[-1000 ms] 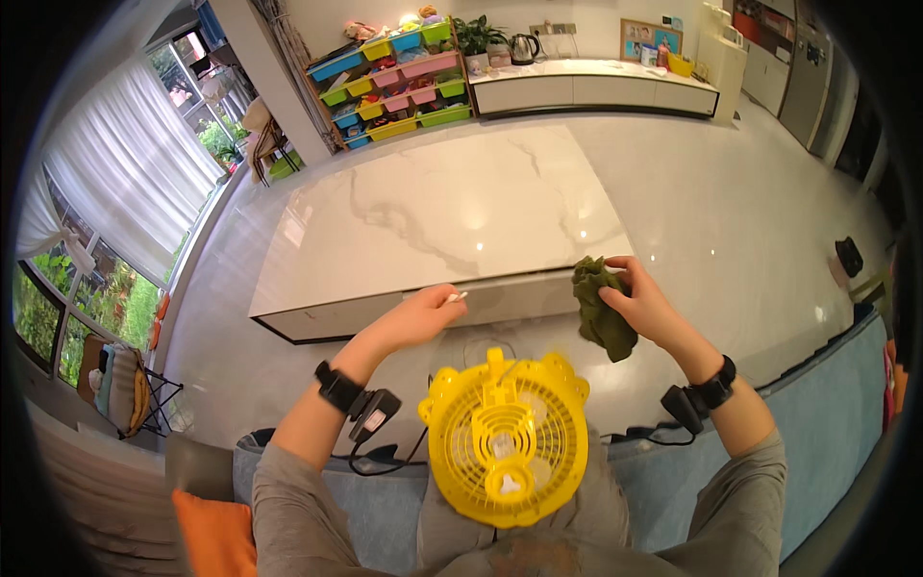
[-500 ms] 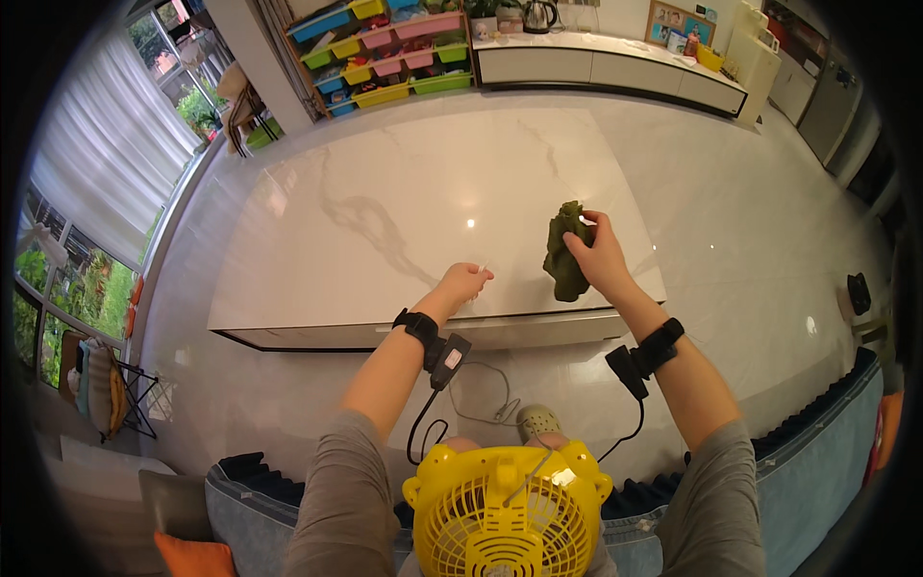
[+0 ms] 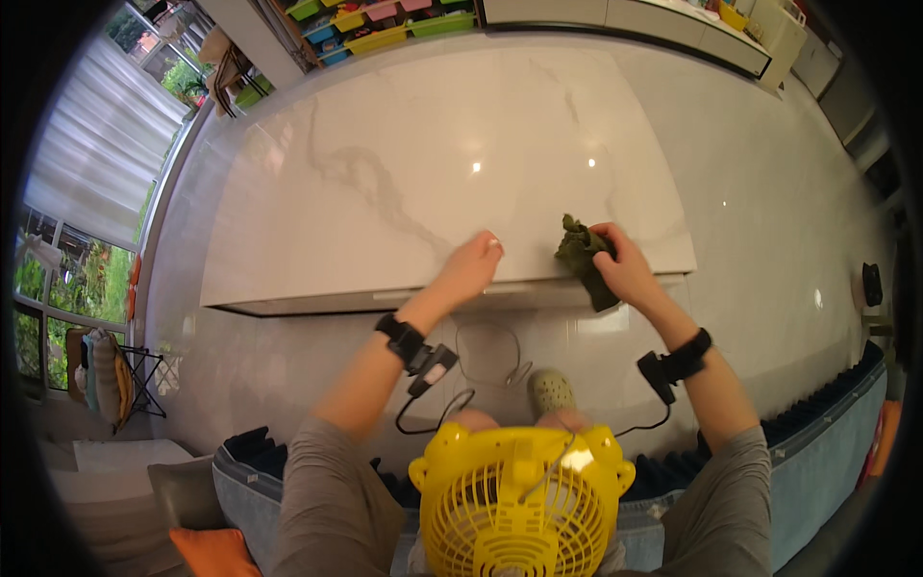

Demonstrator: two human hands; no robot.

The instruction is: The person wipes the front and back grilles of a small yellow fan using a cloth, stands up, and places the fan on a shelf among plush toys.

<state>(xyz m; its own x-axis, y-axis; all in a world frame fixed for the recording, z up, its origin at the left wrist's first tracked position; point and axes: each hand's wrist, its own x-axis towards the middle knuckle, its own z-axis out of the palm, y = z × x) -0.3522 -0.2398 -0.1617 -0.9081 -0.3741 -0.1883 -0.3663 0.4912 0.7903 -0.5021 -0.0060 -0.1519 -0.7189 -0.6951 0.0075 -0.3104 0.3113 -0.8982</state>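
Note:
My right hand (image 3: 627, 269) grips a crumpled dark green cloth (image 3: 583, 252) between thumb and fingers. The cloth is held over the near right edge of a white marble-patterned table (image 3: 385, 207), its lower end hanging past the front edge. To the left of it, my left hand (image 3: 471, 266) is closed, its fingertips pinched together above the table's near edge. A tiny white bit shows at those fingertips, too small to name. Black straps with small boxes (image 3: 423, 358) and cables are worn on both wrists.
A yellow fan-like plastic grille (image 3: 524, 500) sits at my lap. A cable (image 3: 492, 383) lies on the floor by a green clog (image 3: 551, 392). Behind the table stand coloured storage bins (image 3: 380, 37) and a low white cabinet (image 3: 635, 27). A blue sofa (image 3: 817, 462) is at the right.
The view has tilted down. My right hand has brought the cloth nearer the table's front edge, and the cloth is more bunched. My left hand stays pinched, now turned somewhat.

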